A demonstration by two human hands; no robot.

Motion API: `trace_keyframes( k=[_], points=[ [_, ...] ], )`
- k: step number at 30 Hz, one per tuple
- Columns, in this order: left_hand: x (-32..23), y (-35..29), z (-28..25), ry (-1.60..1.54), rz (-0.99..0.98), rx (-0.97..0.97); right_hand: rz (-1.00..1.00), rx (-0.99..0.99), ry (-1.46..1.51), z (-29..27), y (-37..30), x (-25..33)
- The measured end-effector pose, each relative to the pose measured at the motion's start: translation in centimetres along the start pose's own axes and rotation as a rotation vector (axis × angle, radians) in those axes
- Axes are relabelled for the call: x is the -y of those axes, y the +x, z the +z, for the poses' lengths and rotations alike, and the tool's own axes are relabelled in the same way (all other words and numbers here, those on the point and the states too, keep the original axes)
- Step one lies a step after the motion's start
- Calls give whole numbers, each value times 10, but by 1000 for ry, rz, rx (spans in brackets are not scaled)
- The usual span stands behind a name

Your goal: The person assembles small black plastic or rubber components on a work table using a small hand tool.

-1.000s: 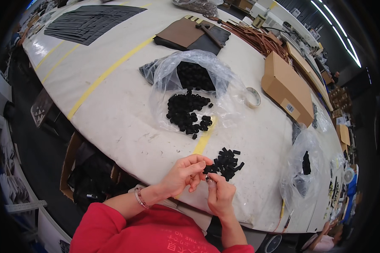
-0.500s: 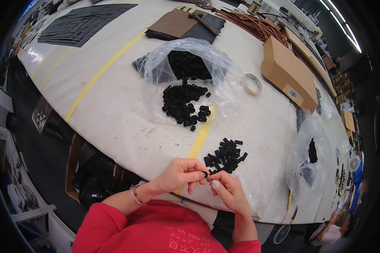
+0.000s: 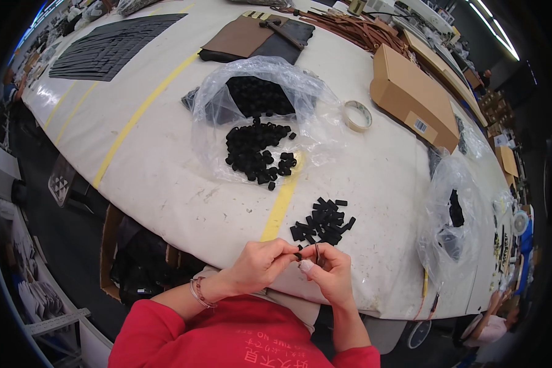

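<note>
My left hand (image 3: 262, 264) pinches a small black fabric piece (image 3: 298, 256) between thumb and fingertips, just above the table's near edge. Close beside it, my right hand (image 3: 330, 270) is closed round a thin metal tool (image 3: 317, 253), whose kind I cannot make out; the fingers hide most of it. White wrapping covers one right fingertip, which almost meets the black piece. Just beyond my hands lies a pile of flat black fabric pieces (image 3: 325, 222). Farther off, small black loops (image 3: 254, 147) spill from an open clear plastic bag (image 3: 205, 132).
A tape roll (image 3: 357, 116) and a cardboard box (image 3: 414, 92) lie at the right, with another clear bag (image 3: 448, 227) nearer. Brown and black sheets (image 3: 245, 35), dark strips (image 3: 113, 49) and brown straps (image 3: 356, 30) lie at the back. Another person (image 3: 487, 328) is at far right.
The thin tool, earlier pointing at the black piece, now stands upright by my right fingers. My hands have come closer together. The whole view has shifted slightly.
</note>
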State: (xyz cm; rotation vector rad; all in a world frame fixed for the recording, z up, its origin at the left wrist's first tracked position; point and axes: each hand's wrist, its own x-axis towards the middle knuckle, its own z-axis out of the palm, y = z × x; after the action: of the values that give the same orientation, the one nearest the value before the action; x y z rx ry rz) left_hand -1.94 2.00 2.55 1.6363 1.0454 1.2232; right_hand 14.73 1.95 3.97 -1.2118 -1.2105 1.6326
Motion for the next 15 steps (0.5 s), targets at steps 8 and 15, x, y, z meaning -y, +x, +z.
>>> trace_keyframes(
  k=[8, 15],
  points=[
    [-5, 4, -13, -266, -143, 317, 107, 317, 94, -22, 8, 2],
    [-1, 3, -8, -319, -156, 298, 122, 308, 127, -23, 7, 0]
  ],
)
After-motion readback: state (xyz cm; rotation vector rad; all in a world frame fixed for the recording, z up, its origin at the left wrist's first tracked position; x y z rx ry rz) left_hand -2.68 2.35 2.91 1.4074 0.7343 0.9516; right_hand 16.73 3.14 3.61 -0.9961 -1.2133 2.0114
